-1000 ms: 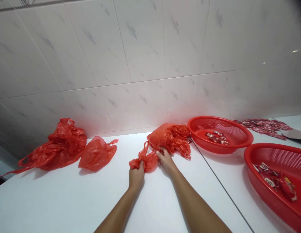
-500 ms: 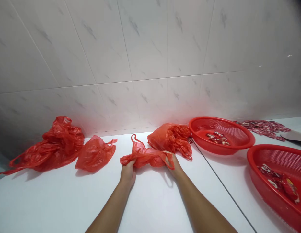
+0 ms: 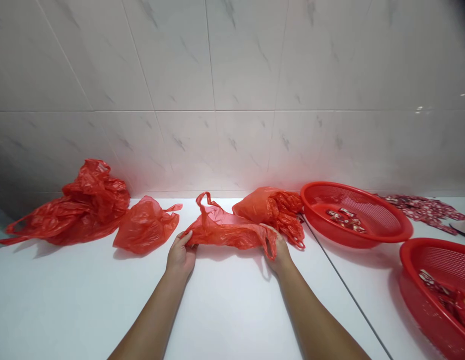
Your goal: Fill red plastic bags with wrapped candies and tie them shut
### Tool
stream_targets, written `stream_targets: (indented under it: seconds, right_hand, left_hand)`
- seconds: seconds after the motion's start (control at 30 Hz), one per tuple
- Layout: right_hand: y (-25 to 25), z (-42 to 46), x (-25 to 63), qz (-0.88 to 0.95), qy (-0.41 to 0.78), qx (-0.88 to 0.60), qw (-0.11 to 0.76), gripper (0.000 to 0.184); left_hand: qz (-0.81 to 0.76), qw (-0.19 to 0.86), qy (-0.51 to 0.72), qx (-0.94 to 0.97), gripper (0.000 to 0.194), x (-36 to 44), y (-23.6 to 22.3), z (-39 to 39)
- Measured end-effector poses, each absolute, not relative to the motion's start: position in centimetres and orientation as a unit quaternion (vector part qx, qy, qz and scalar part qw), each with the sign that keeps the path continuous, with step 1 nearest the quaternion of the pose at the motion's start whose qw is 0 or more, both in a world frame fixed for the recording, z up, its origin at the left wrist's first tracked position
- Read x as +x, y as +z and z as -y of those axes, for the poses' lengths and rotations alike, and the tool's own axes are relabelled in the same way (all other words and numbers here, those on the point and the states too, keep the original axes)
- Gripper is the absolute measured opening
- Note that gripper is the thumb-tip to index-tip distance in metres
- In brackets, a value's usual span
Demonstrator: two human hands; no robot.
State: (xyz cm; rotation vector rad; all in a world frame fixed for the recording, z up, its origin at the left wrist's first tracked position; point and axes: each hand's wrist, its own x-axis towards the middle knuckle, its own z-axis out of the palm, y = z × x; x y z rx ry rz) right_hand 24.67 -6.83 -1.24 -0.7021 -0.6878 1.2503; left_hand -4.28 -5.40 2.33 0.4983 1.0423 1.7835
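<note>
A thin red plastic bag [image 3: 228,234] with loop handles is stretched between my two hands, just above the white table. My left hand [image 3: 181,254] pinches its left end, thumb on top. At the other end my right hand [image 3: 278,250] grips the bag, its fingers partly covered by the plastic and a handle loop hanging over them. One handle of the bag stands up at its back left. Just behind my right hand sits a filled red bag [image 3: 251,206] with a crumpled, bunched end.
To the left lie a smaller red bag [image 3: 145,227] and a crumpled heap of red bags [image 3: 85,210]. Two red mesh baskets [image 3: 356,240] [image 3: 408,245] hold small wrapped packets. Behind them are scattered dark-red packets [image 3: 423,210]. A tiled wall [image 3: 240,150] borders the white table [image 3: 224,310].
My hands have moved apart, the left one going left, and the red bag is now pulled wider and flatter between them. The camera view has shifted slightly.
</note>
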Motion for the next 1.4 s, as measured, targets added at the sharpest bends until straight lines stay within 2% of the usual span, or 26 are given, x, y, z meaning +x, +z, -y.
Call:
stream_targets:
  seconds: [0.13,0.27,0.37,0.43,0.5,0.57,0.63,0.77,0.9,1.07,1.13,1.3,1.4]
  right_hand:
    - [-1.7,6.4,25.3,0.309,0.546,-0.307,0.716,0.029]
    - [-1.8,6.6,24.9,0.302,0.550,-0.306,0.716,0.027]
    - [-1.4,7.1,24.3,0.315,0.552,-0.315,0.705,0.027]
    - [-0.9,7.4,23.8,0.334,0.550,-0.326,0.693,0.029]
    - [-0.6,7.6,23.4,0.359,0.540,-0.338,0.682,0.031]
    - [-0.4,7.8,23.1,0.381,0.521,-0.351,0.678,0.030]
    - [-0.5,7.9,22.8,0.389,0.508,-0.360,0.679,0.029]
    - [-0.7,7.9,22.8,0.401,0.481,-0.356,0.694,0.024]
    - [-0.8,7.7,23.2,0.425,0.459,-0.381,0.681,0.015]
    - [-1.1,7.6,23.3,0.426,0.443,-0.408,0.675,0.011]
    - [-1.1,7.9,23.4,0.436,0.432,-0.419,0.669,0.010]
    - [-0.6,8.5,23.7,0.454,0.407,-0.437,0.661,0.010]
    - [-0.3,8.4,24.0,0.414,0.412,-0.439,0.683,0.024]
  left_hand:
    - [-0.485,0.405,0.746,0.209,0.020,-5.5,2.7,5.5]
    - [-0.536,0.244,0.770,0.245,0.021,-5.1,3.5,6.5]
    - [-0.524,0.153,0.773,0.324,0.022,-3.2,4.0,9.1]
    - [-0.482,0.134,0.750,0.432,0.019,-1.1,4.0,11.7]
    - [-0.346,0.108,0.638,0.679,0.009,1.5,3.6,14.5]
    - [-0.254,0.120,0.477,0.833,0.020,4.1,3.2,16.8]
    - [-0.244,0.122,0.366,0.890,0.028,6.3,2.9,18.0]
    - [-0.361,0.101,0.352,0.858,0.021,6.7,2.4,16.9]
    - [-0.504,0.023,0.356,0.786,0.017,3.6,2.1,13.9]
    - [-0.593,-0.056,0.328,0.733,0.039,1.7,2.4,12.2]
    - [-0.613,-0.056,0.291,0.732,0.046,1.9,2.7,12.3]
    - [-0.663,0.012,0.145,0.734,0.045,2.0,3.6,12.5]
    - [-0.678,0.015,0.131,0.723,0.047,1.5,4.1,12.5]
